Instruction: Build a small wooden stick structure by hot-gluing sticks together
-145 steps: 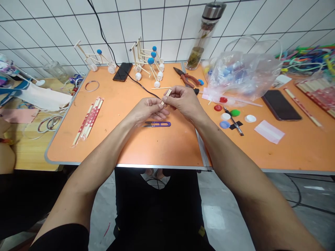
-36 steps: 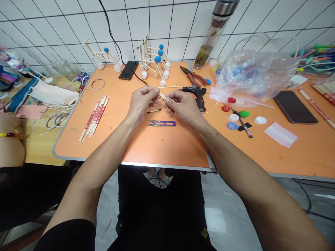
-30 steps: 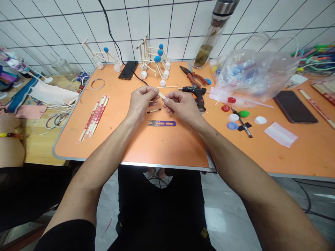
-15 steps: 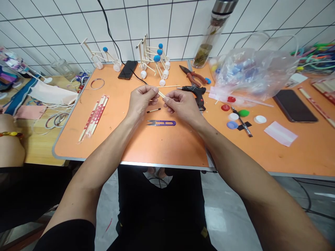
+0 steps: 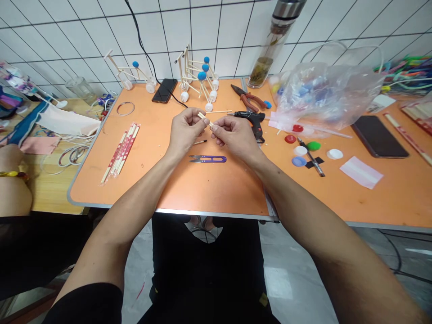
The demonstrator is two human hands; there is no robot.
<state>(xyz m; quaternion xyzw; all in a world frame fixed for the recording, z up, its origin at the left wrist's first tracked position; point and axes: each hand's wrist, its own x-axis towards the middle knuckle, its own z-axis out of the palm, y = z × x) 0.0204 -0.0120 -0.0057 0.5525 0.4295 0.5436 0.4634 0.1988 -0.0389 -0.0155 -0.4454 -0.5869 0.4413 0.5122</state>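
Observation:
Above the orange table (image 5: 209, 189), my left hand (image 5: 185, 135) and my right hand (image 5: 236, 136) are nearly fingertip to fingertip. Both pinch short pale wooden sticks (image 5: 201, 116) between thumb and forefinger; the fingers hide part of them, so their number is unclear. Under my left hand lies a short dark-ended stick (image 5: 201, 142), partly covered. Closer to me rest purple thread snips (image 5: 216, 159). A longer thin stick (image 5: 219, 111) lies just beyond my fingers. Right behind my right hand is a black glue gun (image 5: 252, 118).
Small stick models with blue caps (image 5: 201, 75) stand by the wall, near a phone (image 5: 164, 90). Wrapped chopsticks (image 5: 123, 150) lie left. To the right are pliers (image 5: 249, 98), a glass flask (image 5: 265, 63), a plastic bag (image 5: 330, 94), bottle caps (image 5: 299, 161) and another phone (image 5: 380, 136). Someone's arm (image 5: 13, 184) is far left.
My left hand has shifted slightly right, closer to my right hand, and now covers part of the dark-ended stick. The held sticks' ends show more above my left fingers.

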